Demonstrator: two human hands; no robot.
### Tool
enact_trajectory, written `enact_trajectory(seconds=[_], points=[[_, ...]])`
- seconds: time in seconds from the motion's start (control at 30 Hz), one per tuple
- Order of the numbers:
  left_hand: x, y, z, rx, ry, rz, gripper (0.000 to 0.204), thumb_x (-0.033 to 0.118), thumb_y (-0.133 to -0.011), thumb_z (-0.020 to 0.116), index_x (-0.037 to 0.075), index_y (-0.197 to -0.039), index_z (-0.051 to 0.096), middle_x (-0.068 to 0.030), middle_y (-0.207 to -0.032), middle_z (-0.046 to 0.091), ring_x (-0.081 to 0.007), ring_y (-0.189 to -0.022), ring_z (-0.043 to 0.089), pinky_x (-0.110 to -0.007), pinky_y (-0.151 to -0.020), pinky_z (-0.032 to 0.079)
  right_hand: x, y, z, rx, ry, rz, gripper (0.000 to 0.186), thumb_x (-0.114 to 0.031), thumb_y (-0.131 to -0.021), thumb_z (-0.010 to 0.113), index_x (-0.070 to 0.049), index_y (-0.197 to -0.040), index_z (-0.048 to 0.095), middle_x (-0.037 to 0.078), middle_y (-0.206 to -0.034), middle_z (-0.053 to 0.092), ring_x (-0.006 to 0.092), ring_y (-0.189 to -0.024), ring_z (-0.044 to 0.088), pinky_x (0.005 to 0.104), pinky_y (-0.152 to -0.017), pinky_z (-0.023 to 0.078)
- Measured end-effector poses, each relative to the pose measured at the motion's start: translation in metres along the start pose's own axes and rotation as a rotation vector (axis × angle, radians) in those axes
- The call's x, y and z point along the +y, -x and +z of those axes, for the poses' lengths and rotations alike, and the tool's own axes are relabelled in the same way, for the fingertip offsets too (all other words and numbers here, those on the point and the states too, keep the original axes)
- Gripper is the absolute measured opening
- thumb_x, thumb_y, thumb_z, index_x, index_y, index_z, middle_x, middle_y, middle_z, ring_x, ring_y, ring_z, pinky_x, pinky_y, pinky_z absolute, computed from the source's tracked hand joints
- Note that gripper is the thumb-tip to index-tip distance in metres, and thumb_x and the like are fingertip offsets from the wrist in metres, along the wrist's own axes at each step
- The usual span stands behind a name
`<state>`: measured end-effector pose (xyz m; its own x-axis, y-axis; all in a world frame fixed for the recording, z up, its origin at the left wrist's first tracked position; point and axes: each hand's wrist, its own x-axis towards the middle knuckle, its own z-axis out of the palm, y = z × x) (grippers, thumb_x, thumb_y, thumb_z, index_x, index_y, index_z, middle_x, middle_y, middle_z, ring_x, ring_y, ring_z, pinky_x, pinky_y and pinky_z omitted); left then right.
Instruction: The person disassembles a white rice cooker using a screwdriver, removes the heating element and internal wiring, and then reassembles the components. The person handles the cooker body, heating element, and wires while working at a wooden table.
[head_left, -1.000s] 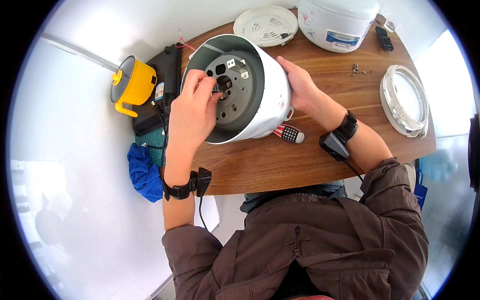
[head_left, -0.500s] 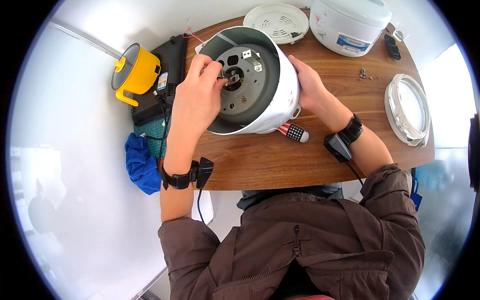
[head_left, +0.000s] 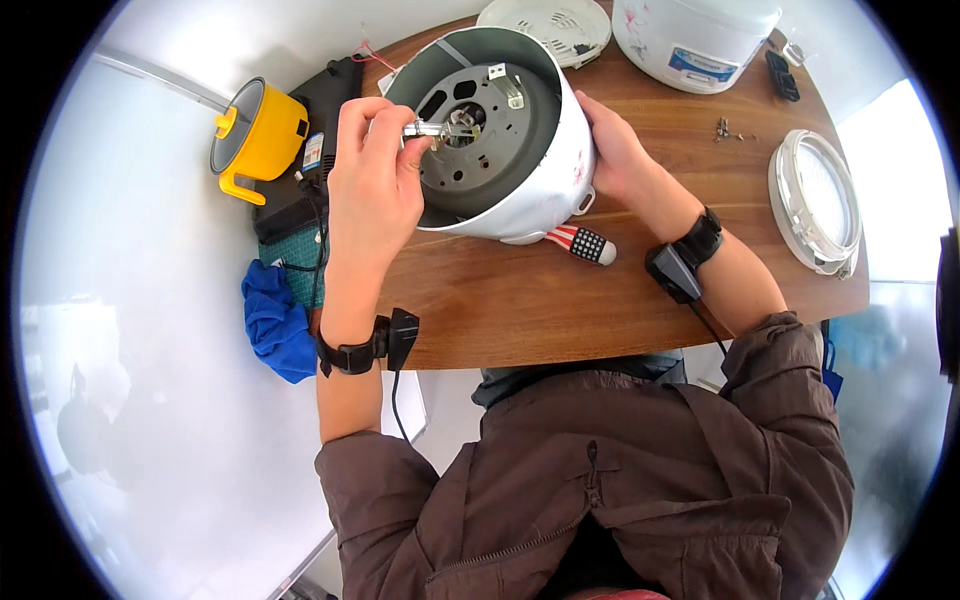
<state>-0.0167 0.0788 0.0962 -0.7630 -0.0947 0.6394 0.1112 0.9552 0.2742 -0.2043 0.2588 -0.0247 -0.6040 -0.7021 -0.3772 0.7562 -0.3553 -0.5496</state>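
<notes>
A white rice cooker shell (head_left: 535, 200) is tilted on the wooden table, its grey inside turned toward me. My left hand (head_left: 375, 190) reaches over its left rim, thumb and fingers pinching a small silvery metal part (head_left: 426, 129). The part has a rounded body and a thin bracket, and stands just in front of the round hole in the shell's metal base (head_left: 490, 150). Its exact kind I cannot make out. My right hand (head_left: 618, 150) grips the shell's outer right side, thumb near the rim and the other fingers partly hidden.
A striped object (head_left: 585, 244) with a black dotted end lies beside the shell. Screws (head_left: 727, 130) and a white lid ring (head_left: 815, 205) are at right. Behind stand another rice cooker (head_left: 695, 35) and a perforated disc (head_left: 560, 18). A yellow pot (head_left: 270, 130) and blue cloth (head_left: 277, 325) are left.
My left hand has drawn back toward the left, and the metal part now shows away from the base's central hole. My right hand keeps its grip. The whole view has shifted slightly.
</notes>
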Motion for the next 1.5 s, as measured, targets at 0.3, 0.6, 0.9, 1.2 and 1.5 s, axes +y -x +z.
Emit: enact_trajectory(seconds=[0.3, 0.6, 0.9, 1.2, 1.5], points=[[-0.003, -0.024, -0.01, -0.168, 0.001, 0.027, 0.018, 0.001, -0.093, 0.068, 0.002, -0.109, 0.061, -0.01, -0.109, 0.058, -0.0282, -0.088, 0.062, -0.036, -0.075, 0.051, -0.023, 0.023, -0.005, 0.025, 0.529, -0.067, 0.05, -0.041, -0.112, 0.048, 0.0, -0.136, 0.061, 0.01, -0.127, 0.069, 0.019, -0.112, 0.065, 0.0395, -0.103, 0.049], [-0.017, -0.042, -0.018, -0.239, -0.032, 0.064, 0.017, 0.003, -0.094, 0.068, 0.002, -0.109, 0.06, -0.0111, -0.11, 0.059, -0.034, -0.092, 0.062, -0.04, -0.08, 0.051, 0.013, 0.112, -0.014, 0.075, 1.72, -0.872, 0.047, -0.042, -0.092, 0.078, -0.002, -0.11, 0.06, 0.016, -0.103, 0.065, 0.034, -0.092, 0.067, 0.0431, -0.082, 0.055], [-0.018, -0.046, -0.01, -0.246, -0.016, 0.12, 0.017, 0.002, -0.095, 0.067, 0.002, -0.11, 0.059, -0.0108, -0.109, 0.057, -0.0328, -0.091, 0.063, -0.039, -0.082, 0.052, 0.022, 0.143, -0.018, -0.171, 2.16, -0.758, 0.032, -0.03, -0.083, 0.079, -0.004, -0.097, 0.066, 0.014, -0.097, 0.067, 0.0336, -0.092, 0.068, 0.0458, -0.084, 0.053], [-0.014, -0.037, -0.01, -0.248, -0.046, 0.166, 0.016, 0.008, -0.097, 0.067, 0.006, -0.108, 0.057, -0.011, -0.111, 0.057, -0.0372, -0.09, 0.066, -0.046, -0.074, 0.053, -0.036, 0.194, -0.039, 0.023, 2.012, -0.435, 0.03, -0.018, -0.081, 0.076, -0.003, -0.098, 0.057, 0.022, -0.083, 0.068, 0.0433, -0.084, 0.067, 0.0511, -0.075, 0.052], [-0.016, -0.026, -0.009, -0.204, 0.014, 0.08, 0.017, 0.006, -0.096, 0.068, 0.004, -0.11, 0.059, -0.0085, -0.109, 0.057, -0.0293, -0.087, 0.062, -0.038, -0.077, 0.051, -0.043, 0.161, 0.007, 0.166, 1.393, -0.858, 0.012, -0.012, -0.09, 0.075, -0.003, -0.097, 0.07, 0.014, -0.075, 0.067, 0.0239, -0.063, 0.061, 0.0323, -0.066, 0.05]])
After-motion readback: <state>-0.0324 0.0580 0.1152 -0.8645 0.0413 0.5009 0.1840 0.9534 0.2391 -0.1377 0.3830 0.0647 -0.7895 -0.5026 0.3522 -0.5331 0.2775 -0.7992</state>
